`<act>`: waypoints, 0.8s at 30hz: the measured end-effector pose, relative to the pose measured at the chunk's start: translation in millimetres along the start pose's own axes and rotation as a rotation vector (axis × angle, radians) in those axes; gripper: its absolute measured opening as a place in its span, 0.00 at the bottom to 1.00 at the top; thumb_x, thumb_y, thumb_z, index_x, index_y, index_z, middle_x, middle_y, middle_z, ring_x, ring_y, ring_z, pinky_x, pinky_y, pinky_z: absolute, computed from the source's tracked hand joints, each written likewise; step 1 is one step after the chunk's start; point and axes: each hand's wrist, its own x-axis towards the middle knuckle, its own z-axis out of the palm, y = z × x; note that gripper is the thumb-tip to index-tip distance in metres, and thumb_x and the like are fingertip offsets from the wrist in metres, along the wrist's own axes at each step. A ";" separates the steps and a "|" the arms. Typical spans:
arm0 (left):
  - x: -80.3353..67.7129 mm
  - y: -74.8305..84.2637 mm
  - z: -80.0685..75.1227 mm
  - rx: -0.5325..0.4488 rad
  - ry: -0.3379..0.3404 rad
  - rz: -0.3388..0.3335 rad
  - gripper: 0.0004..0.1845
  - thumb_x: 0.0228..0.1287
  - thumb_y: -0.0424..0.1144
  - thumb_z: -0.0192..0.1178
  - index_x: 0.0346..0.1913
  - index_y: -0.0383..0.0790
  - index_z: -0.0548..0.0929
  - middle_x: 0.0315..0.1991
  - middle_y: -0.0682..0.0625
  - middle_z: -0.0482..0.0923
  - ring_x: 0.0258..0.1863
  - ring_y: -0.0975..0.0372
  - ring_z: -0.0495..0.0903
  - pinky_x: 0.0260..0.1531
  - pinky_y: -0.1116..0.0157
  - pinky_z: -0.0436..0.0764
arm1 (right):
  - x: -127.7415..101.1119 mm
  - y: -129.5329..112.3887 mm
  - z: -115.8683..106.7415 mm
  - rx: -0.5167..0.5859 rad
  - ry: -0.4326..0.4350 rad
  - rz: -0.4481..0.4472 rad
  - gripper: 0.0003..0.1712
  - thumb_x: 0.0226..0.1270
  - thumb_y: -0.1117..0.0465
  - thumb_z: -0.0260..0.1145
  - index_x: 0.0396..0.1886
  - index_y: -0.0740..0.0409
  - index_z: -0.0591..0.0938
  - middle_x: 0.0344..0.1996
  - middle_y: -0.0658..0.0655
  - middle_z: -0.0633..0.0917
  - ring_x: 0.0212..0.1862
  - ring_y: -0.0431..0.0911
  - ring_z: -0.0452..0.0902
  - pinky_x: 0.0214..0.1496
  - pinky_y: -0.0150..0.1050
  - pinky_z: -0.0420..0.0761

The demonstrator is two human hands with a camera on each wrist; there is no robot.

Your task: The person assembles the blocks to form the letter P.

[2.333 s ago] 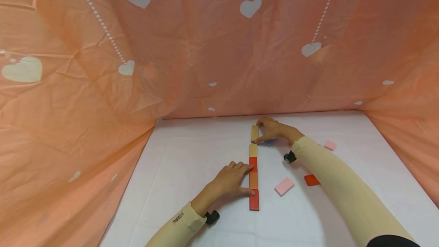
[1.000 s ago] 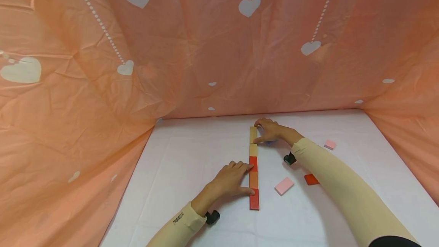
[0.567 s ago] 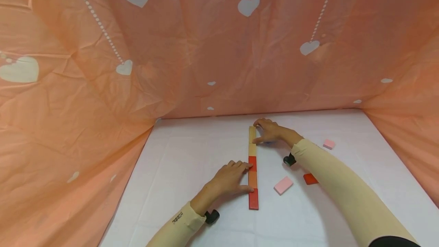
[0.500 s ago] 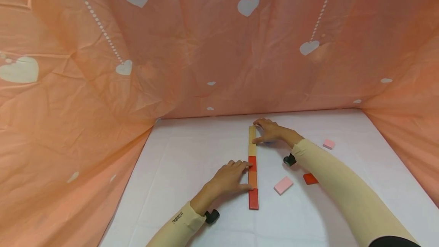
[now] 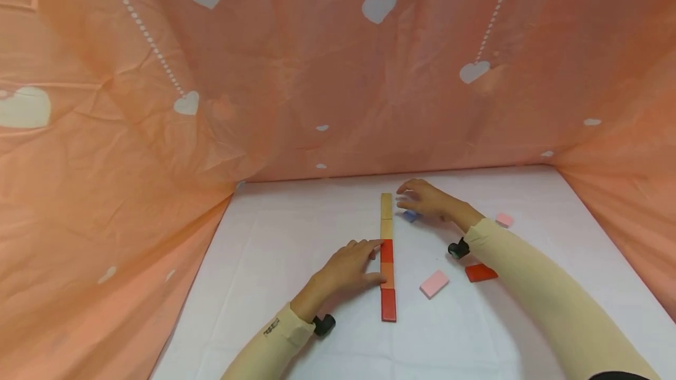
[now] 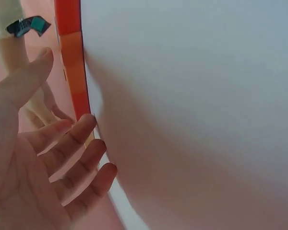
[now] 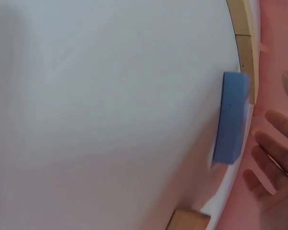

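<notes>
A straight row of flat blocks runs away from me: a red block nearest, then an orange block, another red block and two plain wooden blocks, the farthest wooden block at the end. My left hand is at the row's left side, index fingertip and thumb overlapping the second red and the orange block, fingers loosely spread. Just right of the far end, my right hand hovers with nothing in it. Beneath it lies a blue block, partly hidden in the head view.
Right of the row lie a pink block, a red block beside the right sleeve, and a smaller-looking pink block farther back. An orange-brown block shows low in the right wrist view. A peach curtain hangs behind the white table.
The far wooden block slid toward me, closing the gap to its neighbour. My right hand then let go and moved right, uncovering the blue block. My left hand shifted slightly away from me.
</notes>
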 end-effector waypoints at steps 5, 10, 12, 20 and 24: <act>6.6 -3.0 -1.8 0.024 -0.026 0.008 0.46 0.66 0.65 0.72 0.81 0.47 0.70 0.50 0.57 0.81 0.49 0.62 0.76 0.52 0.63 0.78 | -10.4 1.0 -8.7 -0.023 -0.005 -0.038 0.24 0.76 0.53 0.72 0.65 0.58 0.83 0.70 0.64 0.77 0.77 0.66 0.63 0.79 0.69 0.58; 13.8 -7.8 -1.8 0.008 -0.070 0.010 0.50 0.63 0.66 0.73 0.82 0.48 0.68 0.50 0.57 0.79 0.51 0.62 0.75 0.56 0.62 0.77 | -21.0 8.1 -15.7 -0.103 -0.004 -0.102 0.26 0.71 0.55 0.77 0.64 0.59 0.84 0.68 0.65 0.78 0.75 0.67 0.64 0.78 0.69 0.58; 15.7 -8.6 -1.6 -0.019 -0.084 0.016 0.51 0.62 0.66 0.74 0.82 0.47 0.68 0.49 0.57 0.78 0.50 0.62 0.74 0.55 0.62 0.77 | -26.2 11.1 -16.4 -0.120 -0.007 -0.103 0.26 0.69 0.55 0.78 0.63 0.59 0.84 0.67 0.66 0.79 0.73 0.67 0.65 0.76 0.69 0.61; 21.1 -10.3 -3.2 -0.085 -0.112 -0.008 0.51 0.62 0.65 0.75 0.83 0.48 0.67 0.43 0.59 0.74 0.45 0.65 0.71 0.45 0.67 0.74 | -39.6 17.2 -16.4 -0.089 -0.001 -0.095 0.23 0.69 0.61 0.77 0.61 0.59 0.85 0.63 0.64 0.80 0.68 0.67 0.68 0.70 0.69 0.66; 23.8 -8.8 -7.4 -0.113 -0.121 -0.018 0.51 0.63 0.63 0.75 0.83 0.46 0.67 0.41 0.58 0.73 0.42 0.65 0.71 0.41 0.67 0.72 | -38.2 23.1 -13.7 -0.105 0.032 -0.157 0.20 0.69 0.64 0.76 0.59 0.60 0.85 0.59 0.64 0.82 0.65 0.66 0.72 0.68 0.67 0.69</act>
